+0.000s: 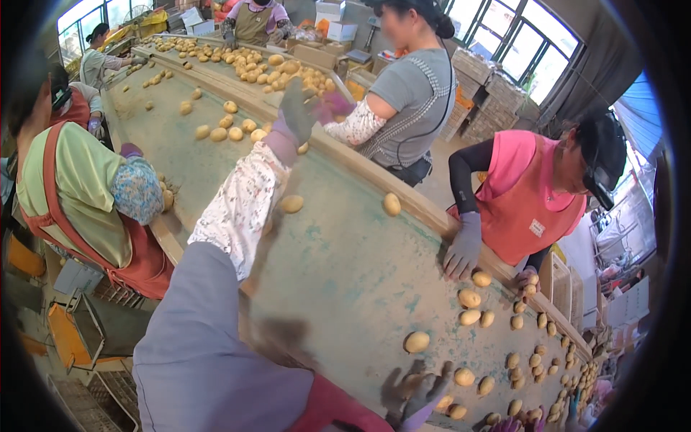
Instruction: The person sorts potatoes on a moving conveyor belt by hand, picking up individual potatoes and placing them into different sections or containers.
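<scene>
My left hand (pixel 296 110), in a grey glove with a purple cuff, reaches over the wooden divider of the sorting table; it is blurred, and whether it holds anything is unclear. A co-worker's purple-gloved hand (pixel 330 107) is close beside it. Below my patterned sleeve cover (pixel 243 210) a potato (pixel 292 204) lies on the dusty green surface (pixel 345 259). My right hand (pixel 424 397), gloved in grey and purple, is low at the near edge with its fingers apart. Potatoes lie around it, one (pixel 464 377) just to its right and another (pixel 417 342) above.
A wooden rail (pixel 372 167) runs along the far side. A co-worker in a red apron (pixel 518 210) rests a gloved hand (pixel 464 248) by the potatoes at right. Another co-worker (pixel 81 189) stands at left. Many potatoes (pixel 253 65) are heaped beyond the divider; crates (pixel 119 399) stand at lower left.
</scene>
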A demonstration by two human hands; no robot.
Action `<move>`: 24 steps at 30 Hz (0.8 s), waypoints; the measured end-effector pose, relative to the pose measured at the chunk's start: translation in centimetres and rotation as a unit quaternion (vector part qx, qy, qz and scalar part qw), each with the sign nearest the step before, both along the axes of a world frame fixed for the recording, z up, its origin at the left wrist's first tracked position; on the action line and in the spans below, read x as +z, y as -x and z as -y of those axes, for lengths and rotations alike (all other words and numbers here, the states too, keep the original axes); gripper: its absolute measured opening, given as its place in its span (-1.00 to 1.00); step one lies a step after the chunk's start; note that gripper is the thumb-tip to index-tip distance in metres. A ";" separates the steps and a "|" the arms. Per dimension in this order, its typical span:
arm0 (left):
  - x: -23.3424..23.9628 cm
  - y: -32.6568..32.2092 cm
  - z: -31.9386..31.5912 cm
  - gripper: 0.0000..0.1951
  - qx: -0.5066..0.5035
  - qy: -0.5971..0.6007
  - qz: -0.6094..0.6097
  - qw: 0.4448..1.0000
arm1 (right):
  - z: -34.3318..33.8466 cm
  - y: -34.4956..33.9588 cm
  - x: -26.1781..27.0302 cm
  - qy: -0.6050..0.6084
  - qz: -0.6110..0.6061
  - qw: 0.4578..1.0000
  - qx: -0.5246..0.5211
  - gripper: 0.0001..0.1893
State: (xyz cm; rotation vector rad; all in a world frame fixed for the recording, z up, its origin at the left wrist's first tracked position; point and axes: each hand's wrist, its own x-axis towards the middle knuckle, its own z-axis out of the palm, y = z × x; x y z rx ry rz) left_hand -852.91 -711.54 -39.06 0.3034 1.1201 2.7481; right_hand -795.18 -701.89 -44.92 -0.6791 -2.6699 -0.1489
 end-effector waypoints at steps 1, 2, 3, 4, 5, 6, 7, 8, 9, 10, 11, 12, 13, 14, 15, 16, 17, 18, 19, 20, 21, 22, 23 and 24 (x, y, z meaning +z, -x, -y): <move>-0.7 -1.7 0.7 -0.27 -0.002 0.011 0.011 1.000 | -1.2 -2.5 -0.3 0.018 -0.014 0.998 -0.054 -0.42; -1.5 -3.3 2.9 -0.31 -0.017 0.079 -0.052 0.995 | -2.6 -5.6 -1.4 0.046 -0.024 0.994 -0.098 -0.43; -2.3 -4.7 4.5 -0.36 -0.040 0.142 -0.113 0.982 | -4.0 -8.3 -2.5 0.070 -0.028 0.986 -0.146 -0.43; -2.8 -6.2 6.7 -0.43 -0.037 0.216 -0.151 0.964 | -5.1 -11.0 -3.9 0.091 -0.023 0.979 -0.181 -0.43; -4.6 -5.7 9.3 -0.43 -0.022 0.304 -0.304 0.903 | -6.0 -13.4 -4.9 0.113 -0.016 0.968 -0.222 -0.44; -4.2 -7.4 10.6 -0.44 -0.034 0.371 -0.276 0.886 | -6.4 -15.2 -6.1 0.132 -0.001 0.959 -0.250 -0.44; -3.2 -9.5 12.1 -0.45 -0.039 0.436 -0.250 0.864 | -6.8 -15.8 -7.0 0.148 0.015 0.952 -0.268 -0.44; -4.2 -11.0 13.4 -0.46 -0.054 0.468 -0.209 0.857 | -7.1 -15.8 -7.8 0.158 0.027 0.948 -0.274 -0.44; -6.6 -12.1 15.4 -0.46 -0.057 0.504 -0.247 0.826 | -7.0 -13.9 -7.7 0.168 0.027 0.942 -0.289 -0.45; -9.0 -13.1 17.5 -0.45 -0.056 0.535 -0.284 0.793 | -7.4 -12.9 -7.1 0.180 0.048 0.950 -0.251 -0.43; -12.3 -13.8 19.4 -0.42 -0.048 0.561 -0.397 0.724 | -7.8 -12.0 -6.3 0.191 0.070 0.956 -0.213 -0.41; -12.8 -16.6 20.7 -0.36 -0.062 0.690 -0.348 0.631 | -8.2 -9.6 -5.5 0.190 0.081 0.959 -0.195 -0.41; -12.8 -18.9 20.6 -0.29 -0.082 0.794 -0.305 0.519 | -7.4 -7.5 -5.0 0.335 -0.045 0.927 -0.164 -0.40; -13.4 -20.4 20.7 -0.22 -0.123 0.791 -0.276 0.533 | -6.5 -5.5 -4.4 0.467 -0.170 0.858 -0.127 -0.39; -14.2 -21.4 20.5 -0.15 -0.161 0.785 -0.247 0.545 | -4.9 -3.2 -3.7 0.468 -0.173 0.858 -0.123 -0.39; -15.0 -22.6 20.1 -0.14 -0.159 0.815 -0.278 0.483 | -2.9 -0.8 -2.9 0.543 -0.249 0.796 -0.100 -0.40; -15.6 -23.4 19.5 -0.12 -0.157 0.841 -0.304 0.420 | -3.2 -0.5 -3.2 0.512 -0.200 0.833 -0.066 -0.40; -15.4 -23.6 18.8 -0.12 -0.174 0.829 -0.286 0.448 | -3.5 -0.3 -3.6 0.476 -0.154 0.865 -0.030 -0.40; -15.2 -24.0 18.1 -0.12 -0.169 0.832 -0.278 0.448 | -3.6 0.5 -3.3 0.436 -0.115 0.892 0.008 -0.39; -15.1 -24.4 17.3 -0.13 -0.193 0.806 -0.293 0.476 | -2.6 1.7 -3.5 0.531 -0.145 0.834 0.031 -0.38; -15.1 -24.5 16.5 -0.13 -0.215 0.776 -0.310 0.505 | -2.3 2.8 -2.9 0.465 -0.090 0.879 0.052 -0.37; -15.5 -24.8 15.9 -0.13 -0.209 0.778 -0.308 0.506 | -1.9 4.0 -2.3 0.393 -0.040 0.916 0.075 -0.36; -16.4 -25.3 15.3 -0.21 -0.134 0.727 -0.394 0.546 | -1.4 4.8 -2.1 0.392 -0.042 0.915 0.080 -0.36; -17.4 -25.7 14.5 -0.28 -0.060 0.664 -0.473 0.576 | -0.2 5.3 -2.2 0.462 -0.064 0.878 0.111 -0.35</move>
